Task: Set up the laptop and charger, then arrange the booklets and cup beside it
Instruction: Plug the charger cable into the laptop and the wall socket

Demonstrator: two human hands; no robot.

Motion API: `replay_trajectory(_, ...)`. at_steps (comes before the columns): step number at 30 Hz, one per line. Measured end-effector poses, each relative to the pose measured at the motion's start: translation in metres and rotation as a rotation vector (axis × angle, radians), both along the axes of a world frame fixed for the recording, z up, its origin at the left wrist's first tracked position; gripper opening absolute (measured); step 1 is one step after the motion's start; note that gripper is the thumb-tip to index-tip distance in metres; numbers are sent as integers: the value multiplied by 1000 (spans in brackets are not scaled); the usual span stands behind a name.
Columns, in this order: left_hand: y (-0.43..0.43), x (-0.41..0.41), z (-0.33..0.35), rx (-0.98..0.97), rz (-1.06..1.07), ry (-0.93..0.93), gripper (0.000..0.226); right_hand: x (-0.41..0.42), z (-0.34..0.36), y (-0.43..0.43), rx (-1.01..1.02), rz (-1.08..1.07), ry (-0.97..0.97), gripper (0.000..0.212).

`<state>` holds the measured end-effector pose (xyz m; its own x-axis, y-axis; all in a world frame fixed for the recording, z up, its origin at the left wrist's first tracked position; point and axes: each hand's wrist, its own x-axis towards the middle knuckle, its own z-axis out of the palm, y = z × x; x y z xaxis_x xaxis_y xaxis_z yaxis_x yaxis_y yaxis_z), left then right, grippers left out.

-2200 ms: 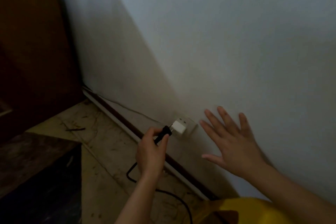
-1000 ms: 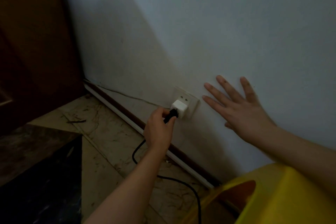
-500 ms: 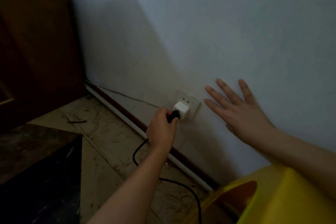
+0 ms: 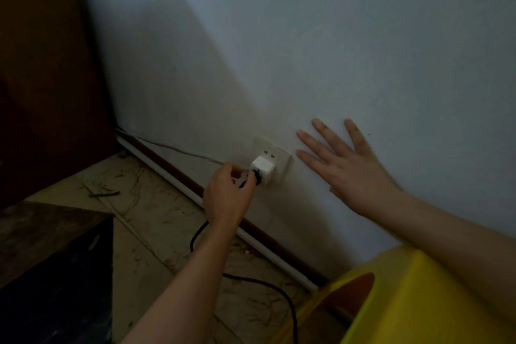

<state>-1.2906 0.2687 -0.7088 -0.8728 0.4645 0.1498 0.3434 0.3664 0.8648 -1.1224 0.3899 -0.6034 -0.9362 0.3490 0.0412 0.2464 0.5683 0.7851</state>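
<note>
Charger (image 4: 262,169) now seated in wall socket (image 4: 282,160), left hand (image 4: 227,195) pinching its cable (image 4: 282,296), right hand (image 4: 350,167) splayed flat on wall.

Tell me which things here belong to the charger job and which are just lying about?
Part of the job: white charger, wall socket, black cable, left hand gripping the cable end, right hand flat on the wall.

Lying about: yellow stool, dark cabinet.

Wall socket (image 4: 275,160) low on the wall (image 4: 335,50), above the skirting (image 4: 251,227). Charger (image 4: 262,169) seated in it; left hand (image 4: 227,197) at the charger's 8 o'clock, right hand (image 4: 349,167) flat on the wall at 3 o'clock. Cable (image 4: 268,288) on the floor (image 4: 145,212) at 6 o'clock.
</note>
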Motion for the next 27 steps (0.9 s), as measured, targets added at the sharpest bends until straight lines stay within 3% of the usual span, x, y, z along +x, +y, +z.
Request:
replay_trajectory(8, 1, 15, 61, 235, 57, 38, 25, 4, 9, -6, -145, 184, 141, 53)
replay_trajectory(13, -4, 26, 126, 326, -43, 182, 23, 11, 21, -17, -410, 80, 72, 90)
replay_trajectory(20, -13, 18, 213, 288, -131, 247, 34, 12, 94, -33, -656, 7, 140, 90)
replay_trajectory(27, -5, 31, 282, -57, -442, 463, 75, 26, 183, -40, -760, 2, 291, 88)
